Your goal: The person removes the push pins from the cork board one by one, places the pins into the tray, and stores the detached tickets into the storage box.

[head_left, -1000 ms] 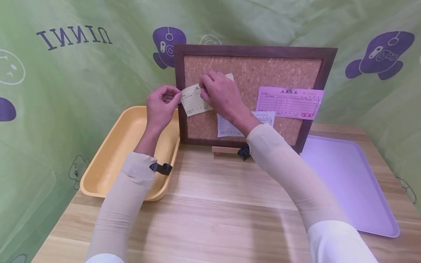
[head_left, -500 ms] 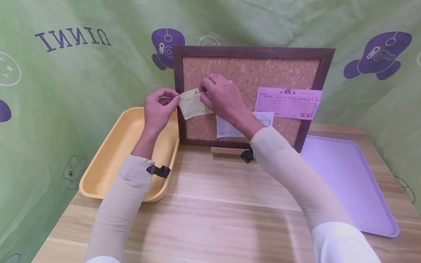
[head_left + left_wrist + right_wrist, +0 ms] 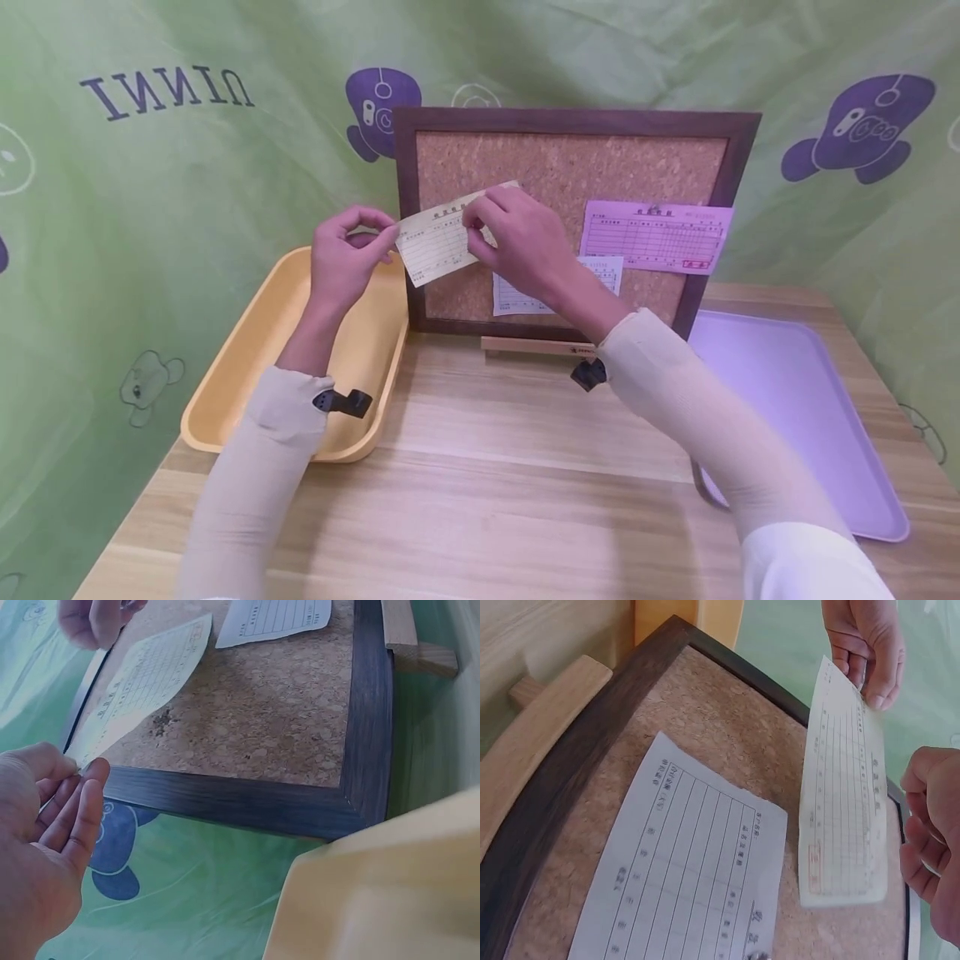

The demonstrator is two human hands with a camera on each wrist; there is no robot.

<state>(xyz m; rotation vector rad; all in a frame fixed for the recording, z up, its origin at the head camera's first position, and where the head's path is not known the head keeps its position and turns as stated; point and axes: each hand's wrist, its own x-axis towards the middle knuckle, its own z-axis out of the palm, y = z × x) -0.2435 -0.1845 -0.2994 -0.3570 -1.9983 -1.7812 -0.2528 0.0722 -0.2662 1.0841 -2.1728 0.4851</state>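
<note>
A pale yellow receipt slip is pinched at its left corner by the left hand. It slants in front of a dark-framed corkboard; in the right wrist view the slip stands away from the cork. The right hand overlaps the slip's right part in the head view, fingers curled. In the right wrist view that hand is beside the slip, apart from it; I cannot tell whether a small thing sits in its fingertips. A pale blue slip and a pink slip hang on the board.
On the left stands a yellow-orange tray with raised walls. A flat lilac tray lies on the right of the wooden table. The board leans on a small wooden stand, before a green printed cloth.
The left hand has moved left and slightly down with the yellow slip, which now tilts more. The right hand has shifted right and down, and more of the slip's top edge shows.
</note>
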